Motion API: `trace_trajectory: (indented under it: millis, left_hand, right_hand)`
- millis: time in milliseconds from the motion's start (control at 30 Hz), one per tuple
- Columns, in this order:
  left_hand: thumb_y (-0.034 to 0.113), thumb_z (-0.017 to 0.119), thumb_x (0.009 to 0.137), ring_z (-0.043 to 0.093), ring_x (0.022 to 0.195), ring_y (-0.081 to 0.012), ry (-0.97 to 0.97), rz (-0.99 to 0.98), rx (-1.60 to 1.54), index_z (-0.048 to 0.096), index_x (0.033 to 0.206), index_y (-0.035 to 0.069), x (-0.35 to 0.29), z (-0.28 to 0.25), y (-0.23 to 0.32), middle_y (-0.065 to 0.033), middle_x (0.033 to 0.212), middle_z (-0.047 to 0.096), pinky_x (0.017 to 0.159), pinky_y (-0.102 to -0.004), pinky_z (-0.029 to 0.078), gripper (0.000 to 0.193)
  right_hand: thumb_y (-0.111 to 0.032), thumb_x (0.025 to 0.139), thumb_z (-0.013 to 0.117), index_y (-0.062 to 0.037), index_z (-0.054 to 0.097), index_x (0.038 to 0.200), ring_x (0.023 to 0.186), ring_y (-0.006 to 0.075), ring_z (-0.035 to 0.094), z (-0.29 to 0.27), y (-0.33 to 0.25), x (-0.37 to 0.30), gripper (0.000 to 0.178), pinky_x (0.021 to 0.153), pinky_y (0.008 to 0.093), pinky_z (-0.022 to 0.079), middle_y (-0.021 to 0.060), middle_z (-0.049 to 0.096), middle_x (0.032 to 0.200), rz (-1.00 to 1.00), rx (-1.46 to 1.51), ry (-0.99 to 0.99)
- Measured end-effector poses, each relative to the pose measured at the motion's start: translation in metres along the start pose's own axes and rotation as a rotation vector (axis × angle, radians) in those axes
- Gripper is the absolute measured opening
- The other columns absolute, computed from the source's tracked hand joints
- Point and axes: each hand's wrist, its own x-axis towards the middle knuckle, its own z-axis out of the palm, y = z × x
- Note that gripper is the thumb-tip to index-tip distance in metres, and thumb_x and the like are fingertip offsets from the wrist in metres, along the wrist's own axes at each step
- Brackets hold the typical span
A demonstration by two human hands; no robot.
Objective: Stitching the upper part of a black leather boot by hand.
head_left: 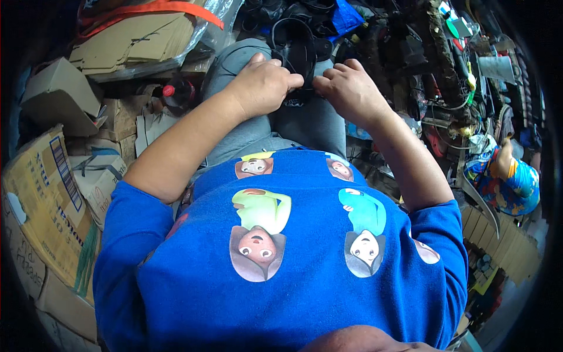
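A black shoe (pixel 293 50) rests between my grey-trousered knees, its open top toward me. My left hand (pixel 267 81) is closed at the shoe's left near side, thumb and forefinger pinched together. My right hand (pixel 350 88) is curled closed at the right near side, fingertips drawn in toward the shoe. Between the two hands is a small gap where the dark shoe shows. What either pinch holds is too small or too dark to make out. A thin black thread (pixel 226 57) loops over my left knee and runs toward my left hand.
On the left are cardboard boxes (pixel 61 97), a printed carton (pixel 50 205), a red-capped bottle (pixel 179 97) and flat cardboard (pixel 138 47) in plastic. Tools and clutter crowd the right, with a white cup (pixel 497 69). Another person in colourful clothes (pixel 516 188) is at far right.
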Motion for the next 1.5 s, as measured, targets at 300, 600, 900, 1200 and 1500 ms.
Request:
trace_trajectory:
  millis: [300, 600, 900, 1200, 1500]
  left_hand:
    - [0.005, 0.057, 0.077, 0.055, 0.082, -0.0248, 0.168, -0.06, 0.194, 0.062, 0.093, 0.011, -0.083, -0.048, -0.04, -0.0049, 0.08, 0.06, 0.078, -0.0383, 0.04, 0.018]
    - [0.013, 0.059, 0.09, 0.059, 0.088, -0.0155, 0.281, 0.255, -1.269, 0.058, 0.085, 0.004, -0.017, -0.063, 0.036, -0.0055, 0.087, 0.063, 0.08, -0.029, 0.046, 0.01]
    - [0.013, 0.067, 0.078, 0.058, 0.075, -0.0263, 0.213, -0.331, 0.044, 0.064, 0.087, 0.004, -0.13, -0.08, -0.071, -0.0102, 0.08, 0.058, 0.068, -0.0347, 0.046, 0.013]
    - [0.012, 0.068, 0.078, 0.059, 0.105, -0.0261, 0.286, -0.081, -0.132, 0.067, 0.106, 0.012, -0.064, -0.057, -0.028, -0.0084, 0.117, 0.06, 0.086, -0.034, 0.049, 0.028]
    - [0.022, 0.075, 0.07, 0.059, 0.094, -0.0267, -0.133, 0.092, -0.222, 0.062, 0.102, 0.007, 0.056, -0.021, -0.021, -0.0089, 0.102, 0.06, 0.082, -0.035, 0.047, 0.037]
  right_hand:
    - [-0.009, 0.076, 0.063, -0.0078, 0.059, 0.081, 0.082, 0.0294, 0.059, 0.03, 0.061, -0.069, 0.007, 0.08, 0.0381, 0.044, 0.0111, 0.06, 0.078, 0.277, 0.152, 0.081]
    - [-0.019, 0.092, 0.057, -0.0033, 0.058, 0.098, 0.084, 0.0166, 0.06, -0.022, 0.007, 0.013, 0.016, 0.082, 0.0314, 0.047, 0.0089, 0.062, 0.093, 0.125, 2.058, 0.574]
    - [-0.006, 0.079, 0.062, -0.002, 0.066, 0.093, 0.075, 0.019, 0.058, 0.016, 0.066, -0.101, 0.015, 0.069, 0.03, 0.047, 0.0062, 0.056, 0.081, 0.521, 0.63, -0.103]
    - [-0.003, 0.076, 0.068, -0.0024, 0.068, 0.096, 0.087, 0.0159, 0.06, 0.033, 0.068, -0.1, 0.02, 0.08, 0.0284, 0.047, 0.0057, 0.064, 0.092, 0.666, 1.025, 0.046]
    - [-0.003, 0.079, 0.067, -0.0086, 0.07, 0.091, 0.083, 0.013, 0.059, 0.024, 0.035, 0.0, 0.014, 0.075, 0.0261, 0.048, 0.0039, 0.06, 0.086, 0.345, 0.877, 0.097]
